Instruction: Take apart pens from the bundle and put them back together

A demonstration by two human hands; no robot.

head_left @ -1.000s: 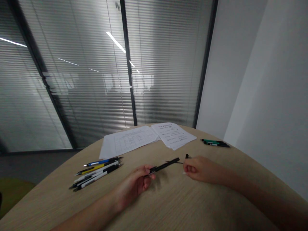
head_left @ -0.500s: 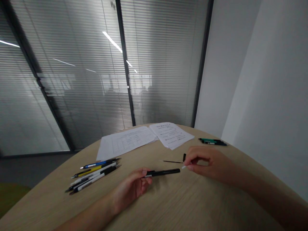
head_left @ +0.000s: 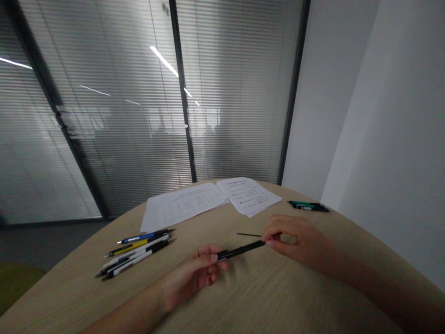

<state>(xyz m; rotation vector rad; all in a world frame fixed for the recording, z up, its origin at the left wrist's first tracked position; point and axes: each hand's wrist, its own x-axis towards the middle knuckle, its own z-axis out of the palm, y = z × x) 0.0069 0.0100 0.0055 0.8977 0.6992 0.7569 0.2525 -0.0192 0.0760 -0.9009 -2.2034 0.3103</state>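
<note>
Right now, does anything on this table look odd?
Yes: a thin black rod, probably a pen refill, lies loose on the wooden table, beyond the black pen barrel between your left hand and right hand. It stands apart from the grouped pens.

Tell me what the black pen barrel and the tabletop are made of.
The black pen barrel looks like plastic: a smooth, even black surface with a slight sheen, though metal cannot be ruled out. The tabletop looks like pale wood veneer or wood-look laminate: fine straight grain under a low-sheen finish. The look leaves that choice open.
</note>
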